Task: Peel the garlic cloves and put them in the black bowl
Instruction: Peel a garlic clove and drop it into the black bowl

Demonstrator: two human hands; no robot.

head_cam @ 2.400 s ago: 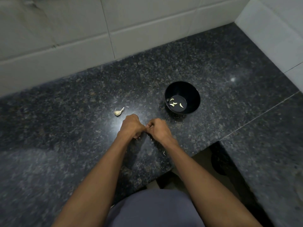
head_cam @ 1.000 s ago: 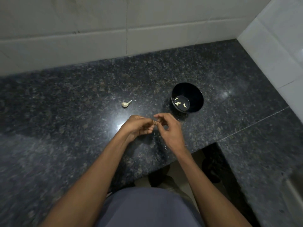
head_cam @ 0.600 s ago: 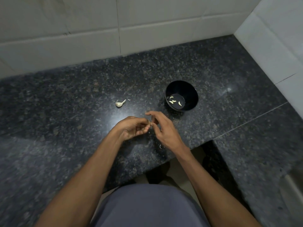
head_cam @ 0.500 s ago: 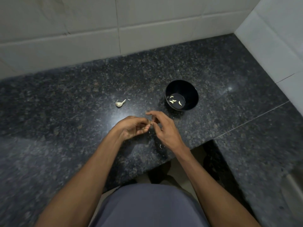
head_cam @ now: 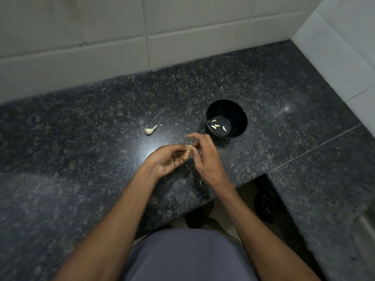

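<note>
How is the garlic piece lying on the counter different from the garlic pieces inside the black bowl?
The garlic piece on the counter has its papery skin and a pale stalk; the cloves in the black bowl look bare and smooth. It lies alone on the dark counter, left of the black bowl; the cloves lie together on the bowl's floor. It looks rounder; they are thin and curved. All are pale and untouched by the hands.
</note>
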